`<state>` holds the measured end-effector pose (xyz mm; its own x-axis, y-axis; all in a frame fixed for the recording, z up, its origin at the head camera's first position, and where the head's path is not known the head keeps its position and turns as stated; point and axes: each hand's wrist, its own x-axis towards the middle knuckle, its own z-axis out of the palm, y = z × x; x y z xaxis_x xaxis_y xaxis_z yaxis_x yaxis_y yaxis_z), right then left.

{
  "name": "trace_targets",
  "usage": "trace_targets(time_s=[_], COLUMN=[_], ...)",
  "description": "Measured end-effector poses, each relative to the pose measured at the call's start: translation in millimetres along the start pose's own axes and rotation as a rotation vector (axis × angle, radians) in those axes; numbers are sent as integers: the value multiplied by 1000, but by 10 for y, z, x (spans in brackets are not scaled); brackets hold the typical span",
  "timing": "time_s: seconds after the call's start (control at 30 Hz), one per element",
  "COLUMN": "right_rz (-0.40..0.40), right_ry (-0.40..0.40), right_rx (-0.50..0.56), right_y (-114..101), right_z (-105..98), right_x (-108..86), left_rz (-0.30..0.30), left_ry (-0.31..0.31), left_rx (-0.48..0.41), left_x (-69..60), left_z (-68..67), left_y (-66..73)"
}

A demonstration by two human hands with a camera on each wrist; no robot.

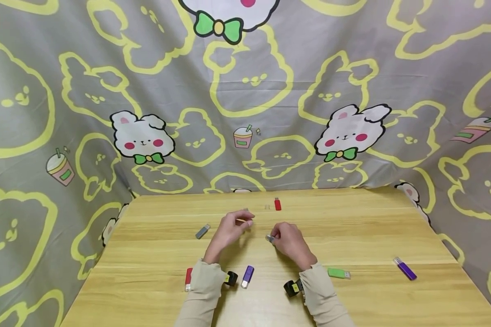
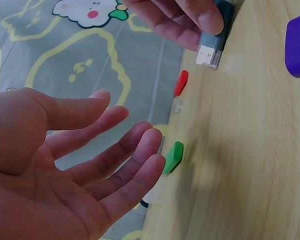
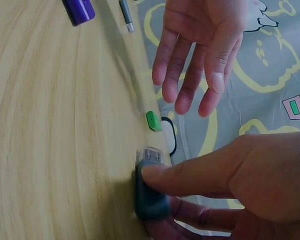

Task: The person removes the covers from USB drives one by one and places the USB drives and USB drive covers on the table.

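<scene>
My right hand [image 1: 290, 240] pinches a dark grey-blue USB flash drive [image 3: 151, 192] between thumb and fingers, low over the wooden table. A clear cap [image 3: 157, 151] surrounds its metal plug, which points toward the left. To its left, my left hand [image 1: 234, 226] hovers with relaxed, slightly bent fingers and holds nothing. Behind the left hand lies a green flash drive [image 2: 174, 157], mostly hidden in the head view. Farther back are a red flash drive [image 1: 277, 205] and a small loose clear cap [image 1: 267, 207].
Left of the hands lies a grey flash drive [image 1: 202, 232]. Nearer are a red drive [image 1: 188, 278], partly behind the left sleeve, and a purple drive [image 1: 248, 276] between the forearms. A green drive [image 1: 338, 273] and another purple one [image 1: 406, 269] lie right. A patterned curtain [image 1: 278, 100] borders the table.
</scene>
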<state>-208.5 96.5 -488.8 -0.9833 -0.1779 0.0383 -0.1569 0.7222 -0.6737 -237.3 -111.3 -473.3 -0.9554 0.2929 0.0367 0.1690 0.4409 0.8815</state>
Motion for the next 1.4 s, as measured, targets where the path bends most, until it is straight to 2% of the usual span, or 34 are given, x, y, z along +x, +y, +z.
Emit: trace_targets(time_s=[0.13,0.3,0.47,0.77,0.97,1.4], right_rz=[4,10,-17,-55,-80,-110], right_ry=[6,14,54,90,111,96], right_rx=[53,149,218,283,320,336], right_y=[5,-50,-101,-154,-148,-172], right_z=[-51,-202,-306,-364,-376,-367], right_x=[-2,5,14,33,22,7], left_rz=[0,65,97,79,121,86], left_ry=[1,3,8,-22,-61,-14], left_rx=[10,9,-59,-234,-309,-339], left_x=[-2,-1,17,31,36,23], left_z=[20,27,52,108,138,199], left_y=[27,71,118,169,179,181])
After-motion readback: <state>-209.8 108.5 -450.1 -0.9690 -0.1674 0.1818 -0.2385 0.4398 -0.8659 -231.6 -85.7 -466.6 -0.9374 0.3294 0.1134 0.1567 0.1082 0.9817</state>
